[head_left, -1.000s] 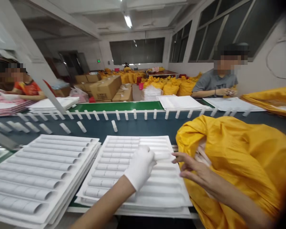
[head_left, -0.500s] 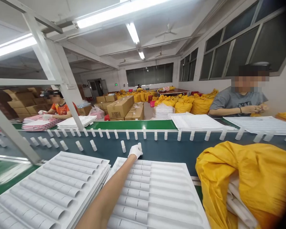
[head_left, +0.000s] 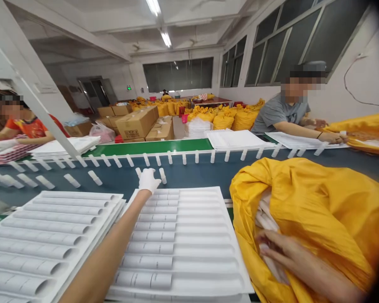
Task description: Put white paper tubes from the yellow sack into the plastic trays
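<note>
My left hand [head_left: 149, 181], in a white glove, reaches out over the dark blue belt. It is between two small white tubes, the left one partly behind the fingers and the right tube [head_left: 163, 176] standing free of it. The thumb is spread away from the fingers. Below my forearm lies a white ridged tray [head_left: 208, 240], with printed white paper rolls [head_left: 154, 225] in the left half of its grooves. My bare right hand [head_left: 281, 250] dips into a yellow sack [head_left: 316, 202] of white tubes [head_left: 263, 210], its fingers closed around the end of one.
At left stands a stack of trays filled with rolls [head_left: 57, 219]. Small white tubes line the belt's far edge. Across the green conveyor [head_left: 151, 146] a co-worker in grey [head_left: 278, 109] reaches toward another sack, and one in orange [head_left: 28, 126] handles pink-and-white sheets. Cartons [head_left: 137, 122] stand beyond.
The view has swung right. My left hand has let go of a small tube, which now stands alone on the belt, and moved left. My right hand has come into view in the sack.
</note>
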The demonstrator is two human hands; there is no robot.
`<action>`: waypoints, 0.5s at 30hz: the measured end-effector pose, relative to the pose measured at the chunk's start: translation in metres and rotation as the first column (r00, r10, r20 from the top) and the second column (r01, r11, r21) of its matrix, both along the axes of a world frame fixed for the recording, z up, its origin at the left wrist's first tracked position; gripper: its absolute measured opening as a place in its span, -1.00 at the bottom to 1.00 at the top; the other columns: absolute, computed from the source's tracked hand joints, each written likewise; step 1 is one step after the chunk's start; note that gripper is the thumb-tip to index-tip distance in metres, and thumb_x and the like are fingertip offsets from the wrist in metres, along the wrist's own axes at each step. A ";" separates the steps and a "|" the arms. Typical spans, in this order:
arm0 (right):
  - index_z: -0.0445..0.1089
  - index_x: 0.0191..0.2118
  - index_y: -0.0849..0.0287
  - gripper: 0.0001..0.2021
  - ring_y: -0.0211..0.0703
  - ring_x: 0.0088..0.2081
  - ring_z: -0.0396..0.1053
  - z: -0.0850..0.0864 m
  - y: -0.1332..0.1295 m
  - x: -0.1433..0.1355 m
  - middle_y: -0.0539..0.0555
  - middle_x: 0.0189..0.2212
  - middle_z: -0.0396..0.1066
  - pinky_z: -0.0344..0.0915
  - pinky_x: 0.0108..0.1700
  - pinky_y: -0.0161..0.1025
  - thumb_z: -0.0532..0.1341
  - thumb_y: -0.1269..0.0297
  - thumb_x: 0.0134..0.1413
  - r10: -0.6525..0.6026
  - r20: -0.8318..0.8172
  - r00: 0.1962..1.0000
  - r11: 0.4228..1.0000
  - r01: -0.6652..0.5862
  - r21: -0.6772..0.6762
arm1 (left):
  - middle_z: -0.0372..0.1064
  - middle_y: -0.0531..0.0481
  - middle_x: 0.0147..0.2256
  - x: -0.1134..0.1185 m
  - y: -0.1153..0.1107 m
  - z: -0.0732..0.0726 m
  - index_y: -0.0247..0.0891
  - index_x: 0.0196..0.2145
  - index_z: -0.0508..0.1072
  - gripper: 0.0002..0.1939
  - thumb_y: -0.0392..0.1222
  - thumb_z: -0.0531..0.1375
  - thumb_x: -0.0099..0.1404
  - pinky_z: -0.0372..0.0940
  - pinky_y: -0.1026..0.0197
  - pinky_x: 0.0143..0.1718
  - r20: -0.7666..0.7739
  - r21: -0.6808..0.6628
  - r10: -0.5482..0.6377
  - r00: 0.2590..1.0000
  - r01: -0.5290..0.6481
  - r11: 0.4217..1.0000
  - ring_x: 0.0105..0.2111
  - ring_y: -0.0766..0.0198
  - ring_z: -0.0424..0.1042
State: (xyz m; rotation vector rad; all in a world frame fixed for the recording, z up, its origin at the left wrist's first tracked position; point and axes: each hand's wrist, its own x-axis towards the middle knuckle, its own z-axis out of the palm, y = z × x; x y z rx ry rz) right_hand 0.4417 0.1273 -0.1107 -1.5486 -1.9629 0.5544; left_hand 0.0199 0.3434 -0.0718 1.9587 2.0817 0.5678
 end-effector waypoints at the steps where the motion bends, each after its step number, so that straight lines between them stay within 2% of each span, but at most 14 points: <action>1: 0.56 -0.19 0.04 -0.63 0.14 -0.23 0.56 0.006 -0.001 -0.001 0.16 -0.26 0.61 0.56 -0.22 -0.06 0.21 -0.14 0.19 0.007 -0.023 1.000 1.000 -0.008 -0.029 | 0.40 -0.18 0.07 0.001 -0.015 0.000 -0.32 0.05 0.45 -0.67 -0.11 0.23 0.39 0.34 -0.09 0.07 -0.017 0.000 -0.052 0.998 0.052 0.999 0.03 0.05 0.42; 4: 0.53 -0.07 0.06 -0.65 0.14 -0.12 0.53 0.024 0.002 -0.004 0.20 -0.14 0.57 0.52 -0.13 -0.06 0.18 -0.06 0.27 0.015 -0.085 0.996 1.000 -0.012 0.028 | 0.51 -0.11 -0.09 0.011 -0.065 -0.008 -0.23 -0.12 0.57 -0.78 -0.13 0.20 0.35 0.35 0.08 0.02 -0.045 -0.060 -0.290 0.956 0.287 0.956 -0.06 0.08 0.47; 6: 0.51 -0.05 0.08 -0.70 0.10 -0.07 0.50 0.034 0.002 -0.007 0.19 -0.10 0.53 0.47 -0.04 -0.07 0.19 0.02 0.30 0.058 -0.097 0.994 0.991 -0.046 0.122 | 0.53 -0.08 -0.10 0.019 -0.092 -0.017 -0.16 -0.11 0.59 -0.75 -0.17 0.17 0.32 0.33 0.12 0.01 -0.060 -0.093 -0.425 0.903 0.419 0.903 -0.07 0.07 0.47; 8: 0.48 0.00 0.12 -0.73 0.03 -0.06 0.47 0.039 0.000 -0.013 0.19 -0.08 0.50 0.44 0.01 -0.09 0.19 0.10 0.33 0.147 -0.097 0.984 0.975 -0.128 0.183 | 0.50 -0.12 -0.03 0.023 -0.106 -0.023 -0.16 -0.04 0.57 -0.69 -0.18 0.15 0.31 0.29 0.07 0.05 -0.088 -0.095 -0.489 0.868 0.481 0.872 -0.02 0.01 0.44; 11: 0.42 0.04 0.18 -0.75 -0.07 -0.11 0.45 0.038 -0.005 -0.023 0.18 -0.10 0.46 0.42 -0.01 -0.14 0.19 0.20 0.36 0.298 -0.076 0.951 0.940 -0.279 0.194 | 0.48 -0.24 -0.01 0.021 -0.102 -0.026 -0.23 -0.09 0.57 -0.67 -0.08 0.14 0.28 0.27 -0.06 0.05 -0.127 -0.092 -0.515 0.848 0.507 0.857 -0.03 -0.14 0.44; 15: 0.40 0.01 0.20 -0.82 -0.10 -0.05 0.40 0.025 -0.011 -0.033 0.17 -0.09 0.38 0.38 0.04 -0.14 0.15 0.30 0.37 0.366 -0.061 0.929 0.922 -0.353 0.161 | 0.54 -0.22 -0.12 0.013 -0.084 -0.025 -0.21 -0.25 0.50 -0.67 0.08 0.14 0.24 0.35 -0.04 -0.10 -0.126 -0.162 -0.527 0.840 0.507 0.847 -0.11 -0.19 0.49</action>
